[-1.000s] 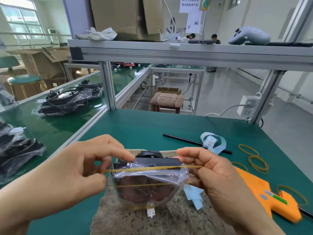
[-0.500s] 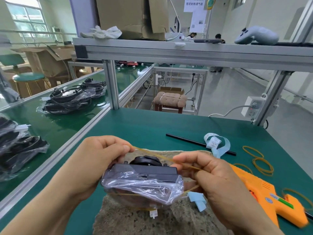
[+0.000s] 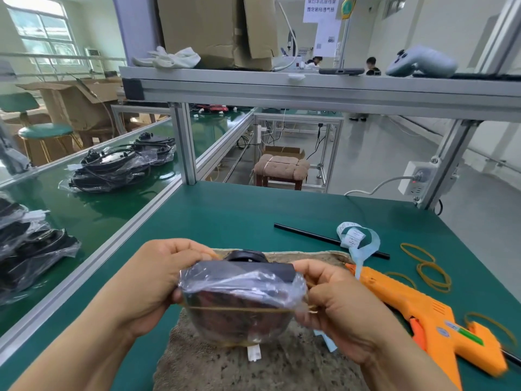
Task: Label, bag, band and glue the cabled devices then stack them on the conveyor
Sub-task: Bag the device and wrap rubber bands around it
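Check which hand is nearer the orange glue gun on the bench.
Right. The right hand grips the right end of the bagged device, right beside the glue gun barrel. The left hand holds the device's far end, the device between it and the gun.

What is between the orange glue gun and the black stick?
In the head view, a curled blue label strip lies between the glue gun and the black stick. It crosses over the stick, and its tail reaches the gun's nozzle.

Bright daylight from window [image 3: 42, 32] (upper left); edges bowed, hands slightly blurred.
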{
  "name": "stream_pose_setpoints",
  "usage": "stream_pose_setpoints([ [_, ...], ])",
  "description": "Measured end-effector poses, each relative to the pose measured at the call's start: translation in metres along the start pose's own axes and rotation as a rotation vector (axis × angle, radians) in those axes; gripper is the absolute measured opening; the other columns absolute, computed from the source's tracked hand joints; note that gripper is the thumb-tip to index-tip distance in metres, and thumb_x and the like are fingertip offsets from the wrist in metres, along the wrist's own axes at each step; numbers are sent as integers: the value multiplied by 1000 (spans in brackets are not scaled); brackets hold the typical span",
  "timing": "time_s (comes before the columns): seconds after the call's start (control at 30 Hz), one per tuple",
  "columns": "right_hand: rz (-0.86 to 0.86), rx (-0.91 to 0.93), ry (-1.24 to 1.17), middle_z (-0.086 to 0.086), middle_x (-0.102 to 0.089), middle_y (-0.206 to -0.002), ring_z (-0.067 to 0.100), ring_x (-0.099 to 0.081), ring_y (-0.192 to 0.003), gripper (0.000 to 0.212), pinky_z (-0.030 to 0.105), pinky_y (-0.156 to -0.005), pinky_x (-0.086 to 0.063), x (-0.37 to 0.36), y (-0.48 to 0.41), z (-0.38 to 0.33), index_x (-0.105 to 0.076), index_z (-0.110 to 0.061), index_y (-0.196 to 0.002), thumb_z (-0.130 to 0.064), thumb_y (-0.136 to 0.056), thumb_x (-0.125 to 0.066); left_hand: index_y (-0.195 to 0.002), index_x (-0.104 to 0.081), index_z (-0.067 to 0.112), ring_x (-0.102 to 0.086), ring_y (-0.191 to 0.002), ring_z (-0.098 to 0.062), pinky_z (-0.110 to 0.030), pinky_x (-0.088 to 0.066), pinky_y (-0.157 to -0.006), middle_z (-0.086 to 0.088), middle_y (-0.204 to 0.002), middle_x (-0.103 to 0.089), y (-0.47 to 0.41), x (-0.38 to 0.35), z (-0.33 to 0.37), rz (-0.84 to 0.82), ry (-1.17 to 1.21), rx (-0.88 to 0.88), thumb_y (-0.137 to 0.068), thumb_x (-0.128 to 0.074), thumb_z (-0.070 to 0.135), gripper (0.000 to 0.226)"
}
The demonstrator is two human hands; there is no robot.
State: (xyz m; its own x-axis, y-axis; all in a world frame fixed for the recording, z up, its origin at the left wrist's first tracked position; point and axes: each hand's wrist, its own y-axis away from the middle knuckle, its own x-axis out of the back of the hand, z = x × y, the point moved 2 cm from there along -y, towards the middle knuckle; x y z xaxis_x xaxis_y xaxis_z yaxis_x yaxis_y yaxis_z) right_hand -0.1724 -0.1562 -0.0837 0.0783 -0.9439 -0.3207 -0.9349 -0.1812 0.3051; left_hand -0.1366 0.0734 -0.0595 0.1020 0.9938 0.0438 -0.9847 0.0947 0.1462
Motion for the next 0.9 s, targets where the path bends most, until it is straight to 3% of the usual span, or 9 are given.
stream_pose_setpoints([
  [0.13, -55, 14, -34, 11, -76, -92, 11, -67, -63, 52, 20, -49, -45, -6, -4, 2, -74, -5, -93, 26, -82, -34, -71, -75, 2, -42, -74, -30, -28, -33, -56, -17, -77, -73, -1, 3, -1, -20, 49, 3, -66, -73, 8, 8],
  [0.2, -77, 44, -58, 12, -76, -94, 11, -65, -67, 46, 20, -53, -47, -9, -6, -2, -77, -6, -90, 21, -84, -40, -71, -75, 3, -46, -68, -26, -26, -37, -51, -17, -75, -69, -2, 6, -1, -6, 26, -7, -49, -78, 19, 28],
  [0.3, -51, 98, -69, 8, -75, -90, 11, -67, -73, 43, 22, -59, -52, -11, -9, -8, -77, -7, -92, 15, -91, -40, -68, -75, 9, -52, -51, -19, -20, -40, -41, -16, -68, -66, -5, 10, -2, 92, 29, -56, -69, -72, 0, 9],
  [0.37, -10, 162, 21, 4, -76, -89, 8, -69, -76, 38, 21, -63, -54, -13, -9, -12, -75, -8, -98, 11, -94, -43, -66, -75, 12, -51, -46, -18, -19, -39, -40, -13, -64, -66, -8, 13, -6, 157, 17, -76, -80, -62, -7, 27],
  [0.47, -116, 302, 129, -4, -73, -111, 5, -70, -98, 26, 21, -78, -57, -23, -4, -13, -71, -23, -115, -30, -91, -64, -67, -75, 13, -51, -52, -19, -21, -41, -42, -14, -66, -67, -10, 12, -9, 200, 45, -84, -80, -62, -7, 26],
  [0.53, -201, 357, 320, -19, -64, -124, 3, -65, -112, 64, 25, -91, -55, -31, 0, -11, -57, -41, -128, -57, -70, -78, -68, -74, 10, -51, -56, -21, -21, -42, -44, -15, -68, -67, -12, 9, -10, 220, 81, -79, -80, -60, -7, 26],
  [0.63, 17, 521, 672, -27, -61, -120, -2, -64, -106, 73, 24, -92, -54, -42, -4, -8, -54, -52, -121, -46, -57, -89, -69, -73, 9, -53, -61, -23, -26, -43, -51, -16, -70, -67, -17, 6, -9, 219, 103, -64, -80, -59, -7, 25],
  [0.73, 142, 580, 596, -16, -71, -101, 4, -68, -92, 47, 29, -85, -58, -40, -13, -11, -64, -44, -104, -23, -70, -89, -73, -72, 10, -52, -49, -15, -21, -44, -45, -10, -65, -65, -18, 12, -11, 204, 115, -19, -82, -59, -7, 23],
  [0.9, 104, 543, 471, -11, -74, -95, 7, -71, -87, 40, 17, -73, -56, -26, -18, -14, -66, -43, -98, -14, -77, -84, -80, -66, 12, -39, -37, -7, -17, -37, -37, -2, -53, -52, -17, 22, -23, 176, 163, 81, -85, -52, -10, 26],
])
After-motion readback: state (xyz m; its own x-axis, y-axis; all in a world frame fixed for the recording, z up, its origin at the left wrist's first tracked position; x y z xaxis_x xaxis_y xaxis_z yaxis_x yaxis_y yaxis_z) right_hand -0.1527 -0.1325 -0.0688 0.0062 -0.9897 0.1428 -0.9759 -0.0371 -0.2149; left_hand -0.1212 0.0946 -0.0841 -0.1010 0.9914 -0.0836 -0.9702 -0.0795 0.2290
